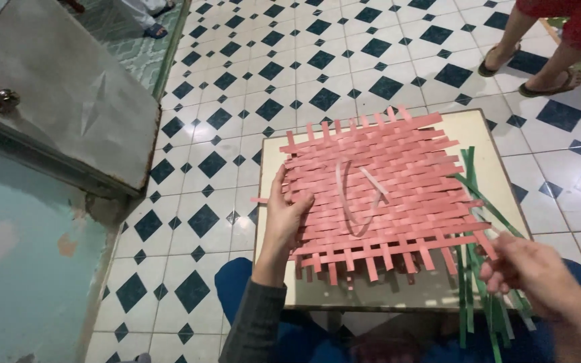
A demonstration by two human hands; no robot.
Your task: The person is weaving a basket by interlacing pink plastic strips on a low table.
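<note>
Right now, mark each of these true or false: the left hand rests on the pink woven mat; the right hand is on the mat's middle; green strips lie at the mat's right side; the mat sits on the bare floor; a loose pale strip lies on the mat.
1. The left hand rests on the pink woven mat: true.
2. The right hand is on the mat's middle: false, it is off the right edge by the green strips.
3. Green strips at the right side: true.
4. Mat on the bare floor: false, it lies on a cream board.
5. A loose pale strip lies on the mat: true.
</note>
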